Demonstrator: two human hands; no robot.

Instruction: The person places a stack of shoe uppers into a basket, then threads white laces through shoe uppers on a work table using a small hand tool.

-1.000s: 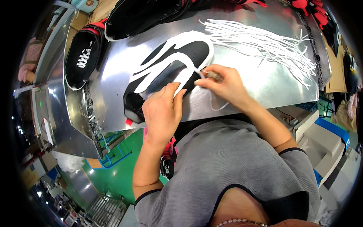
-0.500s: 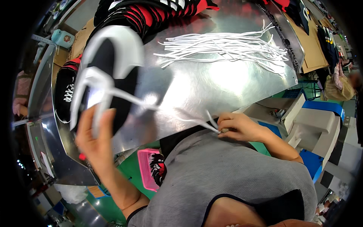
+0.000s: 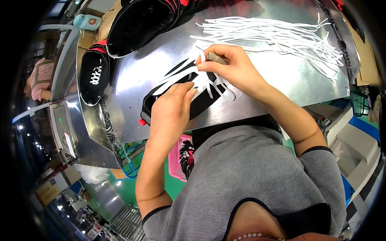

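Note:
A black and white shoe upper (image 3: 203, 105) lies on the metal table in front of me, its toe end partly under my fingers. My left hand (image 3: 172, 107) grips its near side, thumb and fingers closed over the white strips. Above the upper, my right hand (image 3: 231, 66) has thumb and forefinger pinched together on a white shoelace (image 3: 200, 55). Loose white strands spread across the upper's middle, near the right fingers. A small beige piece sits inside my right palm; its kind is hard to make out.
A bundle of white shoelaces (image 3: 269, 38) lies at the back right of the metal table (image 3: 281, 90). Black and red uppers (image 3: 140, 28) are stacked at the back left, beside a laced one (image 3: 94, 76). Below the table edge stands a pink basket (image 3: 175, 160). A light blue container (image 3: 87, 22) stands far left.
The upper has come down from the raised left hand onto the table. My right hand has moved from near my waist up to the upper. The view has shifted too.

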